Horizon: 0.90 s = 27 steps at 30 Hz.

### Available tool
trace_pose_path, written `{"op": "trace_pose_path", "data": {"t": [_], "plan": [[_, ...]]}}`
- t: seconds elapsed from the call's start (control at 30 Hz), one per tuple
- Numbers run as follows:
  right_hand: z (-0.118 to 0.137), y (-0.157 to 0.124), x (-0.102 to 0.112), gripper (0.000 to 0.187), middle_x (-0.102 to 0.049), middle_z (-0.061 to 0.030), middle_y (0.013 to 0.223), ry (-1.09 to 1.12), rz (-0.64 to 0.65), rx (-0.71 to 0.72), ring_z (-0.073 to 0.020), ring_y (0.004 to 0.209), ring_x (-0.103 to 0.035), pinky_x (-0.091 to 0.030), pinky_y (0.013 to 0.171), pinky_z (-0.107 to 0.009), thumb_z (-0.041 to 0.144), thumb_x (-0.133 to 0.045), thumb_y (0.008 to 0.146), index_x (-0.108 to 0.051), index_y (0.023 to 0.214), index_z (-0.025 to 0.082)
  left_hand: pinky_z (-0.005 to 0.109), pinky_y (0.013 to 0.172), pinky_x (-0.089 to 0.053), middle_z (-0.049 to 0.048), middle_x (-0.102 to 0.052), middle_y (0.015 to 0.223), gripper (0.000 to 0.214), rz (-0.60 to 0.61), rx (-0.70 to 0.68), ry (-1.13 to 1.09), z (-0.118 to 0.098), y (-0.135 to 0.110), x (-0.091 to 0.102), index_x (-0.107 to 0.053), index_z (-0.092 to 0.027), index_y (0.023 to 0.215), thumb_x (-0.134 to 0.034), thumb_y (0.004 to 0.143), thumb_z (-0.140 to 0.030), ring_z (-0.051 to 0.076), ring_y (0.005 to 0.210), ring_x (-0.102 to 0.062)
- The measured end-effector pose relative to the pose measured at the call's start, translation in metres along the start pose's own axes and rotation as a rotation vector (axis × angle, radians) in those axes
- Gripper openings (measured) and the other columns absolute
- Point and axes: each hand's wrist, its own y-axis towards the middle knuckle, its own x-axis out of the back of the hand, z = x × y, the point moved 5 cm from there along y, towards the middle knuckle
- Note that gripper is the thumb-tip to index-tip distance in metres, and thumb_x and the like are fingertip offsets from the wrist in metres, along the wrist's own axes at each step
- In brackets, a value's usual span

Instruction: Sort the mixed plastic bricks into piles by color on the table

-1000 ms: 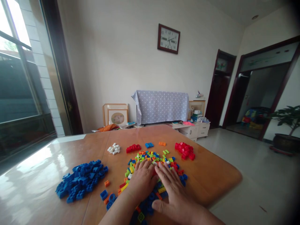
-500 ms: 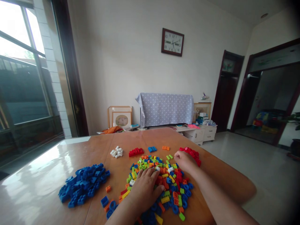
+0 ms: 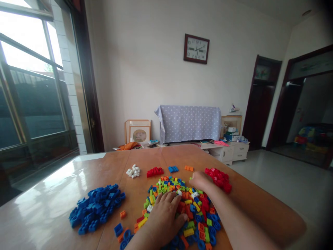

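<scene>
My left hand [image 3: 168,213] lies palm down on a mixed pile of toy building bricks [image 3: 191,232], its fingers spread and apart. The pile holds green, orange, yellow, red, white and blue pieces, including blue rings, and part of it is hidden under that hand. At the pile's far right edge, my right hand [image 3: 202,181] is closed with its fingertips low to the table. A speck of lime-green brick [image 3: 190,178] shows beside those fingertips. What the right fingers hold, if anything, is hidden. Just right of it sits a heap of red bricks [image 3: 220,178].
A large heap of blue bricks [image 3: 97,208] lies to the left. Across the far side of the wooden table [image 3: 85,180] are white bricks [image 3: 133,171], a red row [image 3: 155,172], blue bricks [image 3: 173,169] and orange bricks [image 3: 188,168]. A single orange brick [image 3: 123,214] lies near the blue heap.
My right hand has shifted left and down onto the lime-green bricks, which were in plain sight beside it and are now mostly covered. My left hand stays on the pile. The view has turned slightly left.
</scene>
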Motion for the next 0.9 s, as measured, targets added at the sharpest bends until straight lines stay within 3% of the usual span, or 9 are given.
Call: {"op": "trace_pose_path", "data": {"t": [0.17, 0.33, 0.47, 0.57, 0.9], "plan": [[-0.014, 0.009, 0.007, 0.026, -0.073, -0.0065, 0.076, 0.054, -0.044, -0.019, -0.0209, 0.072, -0.066, -0.037, 0.06, -0.028, 0.043, -0.059, 0.084, -0.072, 0.074, 0.023, 0.054, 0.121, -0.027, 0.0072, -0.05, 0.15, 0.062, -0.006, -0.004, 0.008, 0.002, 0.001, -0.003, -0.05, -0.031, 0.147, -0.047, 0.093, -0.061, 0.033, 0.141, -0.041], [-0.022, 0.015, -0.003, 0.032, -0.069, -0.0066, 0.07, 0.079, -0.043, -0.005, -0.0183, 0.065, -0.062, -0.033, 0.057, -0.028, 0.042, -0.059, 0.085, -0.067, 0.064, 0.02, 0.053, 0.121, -0.026, 0.0073, -0.049, 0.151, 0.063, -0.004, 0.001, 0.005, 0.003, 0.001, -0.006, -0.049, -0.031, 0.148, -0.046, 0.093, -0.063, 0.033, 0.141, -0.04], [-0.026, 0.019, -0.007, 0.034, -0.071, -0.0088, 0.084, 0.094, -0.088, 0.016, -0.0194, 0.076, -0.063, -0.034, 0.06, -0.027, 0.046, -0.054, 0.09, -0.07, 0.075, 0.019, 0.053, 0.122, -0.025, 0.0069, -0.048, 0.153, 0.063, -0.007, 0.008, 0.001, 0.004, 0.001, -0.006, -0.048, -0.031, 0.148, -0.046, 0.094, -0.062, 0.033, 0.142, -0.04], [-0.027, 0.02, -0.013, 0.035, -0.071, -0.0098, 0.094, 0.099, -0.102, 0.036, -0.021, 0.084, -0.063, -0.035, 0.063, -0.027, 0.053, -0.06, 0.085, -0.07, 0.084, 0.019, 0.054, 0.122, -0.025, 0.0065, -0.048, 0.153, 0.063, -0.005, 0.008, -0.003, 0.004, 0.001, -0.006, -0.049, -0.032, 0.148, -0.046, 0.093, -0.063, 0.033, 0.142, -0.04], [-0.007, 0.025, -0.032, 0.017, -0.067, -0.005, 0.08, 0.13, -0.095, 0.138, -0.0166, 0.074, -0.058, -0.034, 0.064, -0.026, 0.033, -0.068, 0.081, -0.066, 0.072, 0.018, 0.056, 0.12, -0.028, 0.0075, -0.05, 0.15, 0.067, -0.018, 0.008, 0.005, 0.005, 0.002, -0.007, -0.051, -0.034, 0.145, -0.046, 0.089, -0.07, 0.035, 0.14, -0.041]]}}
